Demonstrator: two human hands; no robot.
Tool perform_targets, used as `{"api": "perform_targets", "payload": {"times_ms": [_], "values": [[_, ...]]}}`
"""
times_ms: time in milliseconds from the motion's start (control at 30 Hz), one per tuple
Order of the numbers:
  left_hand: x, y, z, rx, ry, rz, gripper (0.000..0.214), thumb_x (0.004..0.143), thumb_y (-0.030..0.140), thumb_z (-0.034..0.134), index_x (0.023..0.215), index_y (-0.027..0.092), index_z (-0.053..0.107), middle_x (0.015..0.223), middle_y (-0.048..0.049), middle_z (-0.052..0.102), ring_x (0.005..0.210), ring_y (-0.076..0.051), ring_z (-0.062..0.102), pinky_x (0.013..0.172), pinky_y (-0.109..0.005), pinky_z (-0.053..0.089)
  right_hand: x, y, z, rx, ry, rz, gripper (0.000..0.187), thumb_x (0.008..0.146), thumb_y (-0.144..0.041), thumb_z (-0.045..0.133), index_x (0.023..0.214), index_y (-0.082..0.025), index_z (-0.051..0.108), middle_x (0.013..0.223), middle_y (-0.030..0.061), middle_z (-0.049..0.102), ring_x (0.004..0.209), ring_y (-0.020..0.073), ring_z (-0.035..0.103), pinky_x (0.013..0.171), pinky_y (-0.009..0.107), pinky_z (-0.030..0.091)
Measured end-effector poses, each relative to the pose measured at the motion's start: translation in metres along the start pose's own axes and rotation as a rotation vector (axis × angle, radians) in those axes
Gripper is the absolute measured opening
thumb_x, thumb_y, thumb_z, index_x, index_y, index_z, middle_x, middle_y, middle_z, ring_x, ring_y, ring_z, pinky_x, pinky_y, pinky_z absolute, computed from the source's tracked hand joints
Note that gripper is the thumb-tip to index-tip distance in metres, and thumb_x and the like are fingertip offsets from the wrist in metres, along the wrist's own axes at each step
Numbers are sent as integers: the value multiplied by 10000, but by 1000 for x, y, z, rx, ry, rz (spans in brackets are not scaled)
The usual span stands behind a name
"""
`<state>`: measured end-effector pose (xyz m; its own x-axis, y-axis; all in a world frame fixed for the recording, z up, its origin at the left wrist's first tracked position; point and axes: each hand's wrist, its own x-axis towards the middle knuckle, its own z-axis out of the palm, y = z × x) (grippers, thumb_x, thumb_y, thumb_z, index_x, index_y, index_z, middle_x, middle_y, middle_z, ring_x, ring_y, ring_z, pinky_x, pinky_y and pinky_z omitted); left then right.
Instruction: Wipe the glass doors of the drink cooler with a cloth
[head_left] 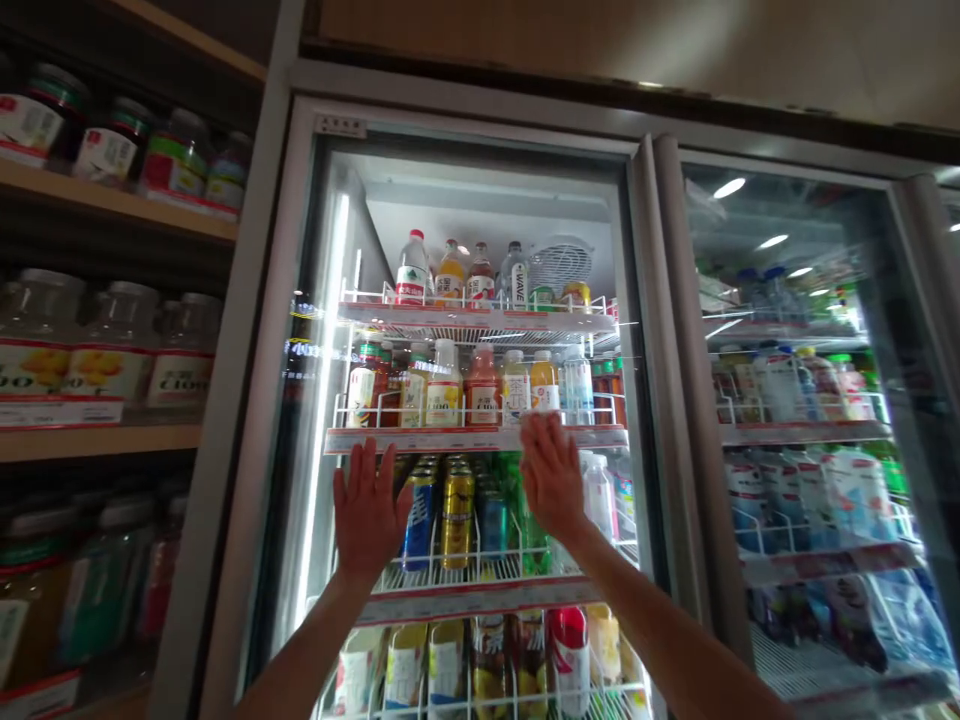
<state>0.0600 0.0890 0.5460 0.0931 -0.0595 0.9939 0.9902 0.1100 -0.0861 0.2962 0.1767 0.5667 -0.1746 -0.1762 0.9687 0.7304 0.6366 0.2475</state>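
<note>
My left hand (370, 510) is raised in front of the lit drinks fridge (480, 160), back toward me, fingers spread and holding nothing. It overlaps the view of a blue can (418, 525), with a gold can (457, 515) just to its right. My right hand (553, 478) is raised too, slightly blurred, its fingers stretched out with nothing in them. Behind it are green bottles (534, 540), and an orange drink bottle (544, 378) stands on the shelf above. Whether either hand touches the fridge's glass door (300, 340) I cannot tell.
To the left, a wooden shelf (112, 200) carries several bottles. A second glass-doored fridge (802, 430) stands to the right, beyond the metal door frame (679, 400). Lower in the middle fridge, a wire shelf holds a red bottle (570, 650) and several others.
</note>
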Motion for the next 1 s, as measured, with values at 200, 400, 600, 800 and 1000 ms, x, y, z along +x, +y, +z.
{"api": "perform_targets", "payload": {"times_ms": [200, 400, 600, 800, 1000], "values": [[-1, 0, 0, -14, -14, -14, 622, 903, 353, 424, 1456, 223, 171, 1510, -127, 220, 1408, -268, 151, 1137, -513, 137, 5, -11, 6, 54, -120, -178, 525, 873, -158, 397, 1396, -193, 371, 1492, 55, 333, 1435, 229, 82, 1123, 464, 205], [-1, 1, -2, 11, -9, -9, 627, 894, 326, 452, 1452, 206, 191, 1502, -151, 240, 1412, -272, 139, 1131, -516, 148, 24, -15, 10, 36, 27, 87, 572, 907, -162, 351, 1460, -153, 206, 1492, 106, 319, 1436, 235, 71, 1111, 494, 237], [31, 54, -8, -400, 89, -79, 448, 891, 202, 403, 1338, 212, 387, 1389, -118, 445, 1315, -210, 383, 1070, -431, 341, 33, -47, 26, 237, 51, -18, 686, 896, -150, 376, 1487, -204, 32, 1500, 84, 300, 1432, 227, 116, 1122, 502, 278], [46, 109, 13, -648, 18, -183, 337, 898, 192, 349, 1198, 201, 504, 1214, -90, 586, 1114, -165, 551, 946, -354, 466, 25, -29, 16, 467, 52, -182, 740, 885, -229, 431, 1482, -266, -5, 1551, 55, 143, 1418, 208, 188, 1088, 416, 384], [54, 117, 17, -219, 7, -16, 259, 843, 285, 501, 1067, 169, 561, 1213, -133, 572, 1156, -264, 497, 1052, -529, 285, 20, 34, -4, 124, -17, -154, 671, 872, -294, 469, 1466, -220, 165, 1517, 118, 252, 1410, 269, 203, 1118, 539, 214]]}}
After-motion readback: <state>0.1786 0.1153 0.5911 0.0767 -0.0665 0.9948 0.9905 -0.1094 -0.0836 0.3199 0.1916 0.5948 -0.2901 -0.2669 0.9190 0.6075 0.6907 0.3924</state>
